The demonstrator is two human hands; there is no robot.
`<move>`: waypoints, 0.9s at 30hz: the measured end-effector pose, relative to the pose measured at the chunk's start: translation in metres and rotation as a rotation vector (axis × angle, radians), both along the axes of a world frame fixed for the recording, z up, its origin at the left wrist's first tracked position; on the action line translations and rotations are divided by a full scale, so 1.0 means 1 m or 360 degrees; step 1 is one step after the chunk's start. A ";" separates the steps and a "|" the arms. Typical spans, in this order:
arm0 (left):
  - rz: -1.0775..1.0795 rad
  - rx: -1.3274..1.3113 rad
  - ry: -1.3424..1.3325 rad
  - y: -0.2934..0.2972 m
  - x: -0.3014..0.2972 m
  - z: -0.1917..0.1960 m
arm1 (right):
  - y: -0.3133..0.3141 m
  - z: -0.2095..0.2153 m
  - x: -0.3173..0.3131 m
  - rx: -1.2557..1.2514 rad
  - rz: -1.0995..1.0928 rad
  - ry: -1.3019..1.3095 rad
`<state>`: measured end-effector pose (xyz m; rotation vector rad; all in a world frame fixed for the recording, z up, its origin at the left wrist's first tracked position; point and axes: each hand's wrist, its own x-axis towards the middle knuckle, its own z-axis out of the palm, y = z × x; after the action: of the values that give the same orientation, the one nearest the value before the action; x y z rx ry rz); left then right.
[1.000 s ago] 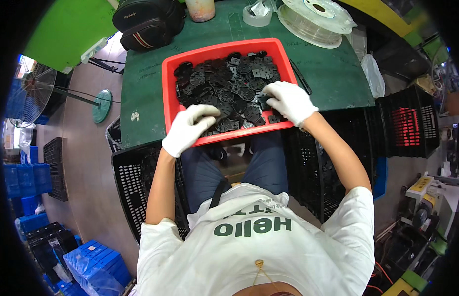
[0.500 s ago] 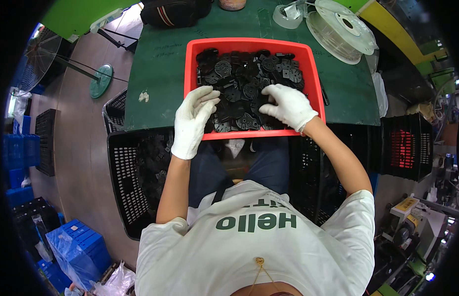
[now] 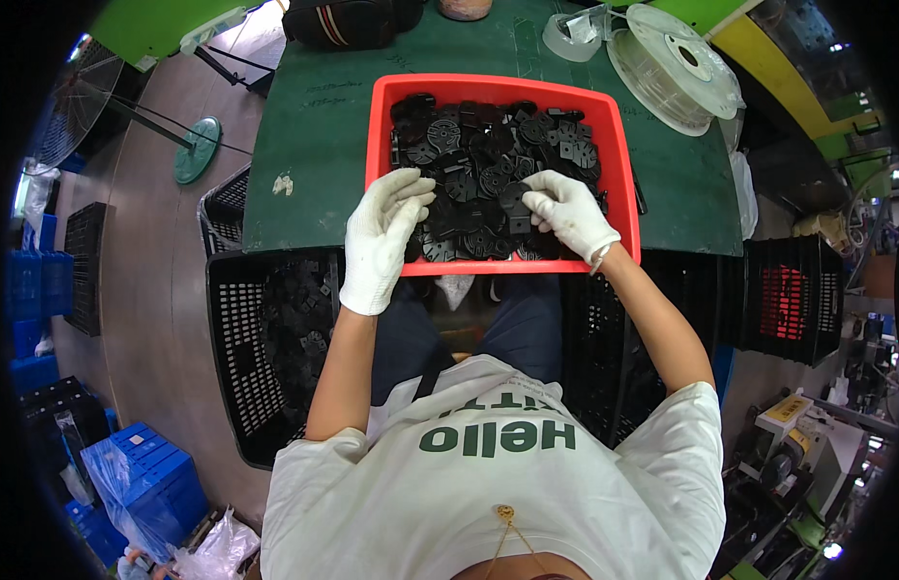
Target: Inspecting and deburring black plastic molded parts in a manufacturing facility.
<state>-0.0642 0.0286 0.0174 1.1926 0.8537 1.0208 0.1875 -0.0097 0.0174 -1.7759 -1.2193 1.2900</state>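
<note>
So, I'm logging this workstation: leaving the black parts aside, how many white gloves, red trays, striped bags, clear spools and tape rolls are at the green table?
White gloves: 2, on left hand and right hand
Red tray: 1
Striped bag: 1
Clear spool: 1
Tape roll: 1
Total: 6

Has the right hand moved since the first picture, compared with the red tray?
Yes, leftward against the red tray: the right hand overlapped its right wall then; now it is inside that wall.
</note>
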 end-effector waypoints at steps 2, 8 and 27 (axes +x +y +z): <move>-0.0010 -0.0021 -0.0010 -0.001 0.001 0.002 | 0.000 0.008 -0.002 0.0017 -0.0135 0.0096; -0.0308 -0.0250 -0.0037 -0.017 0.021 0.008 | -0.004 0.022 -0.037 0.0095 -0.0031 0.0524; -0.0065 -0.0573 -0.0618 0.005 0.004 -0.009 | 0.052 0.008 -0.017 0.0106 -0.0062 0.0329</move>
<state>-0.0598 0.0337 0.0084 0.6758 0.6656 0.9745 0.1705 0.0418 0.0257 -1.5685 -1.0942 1.3573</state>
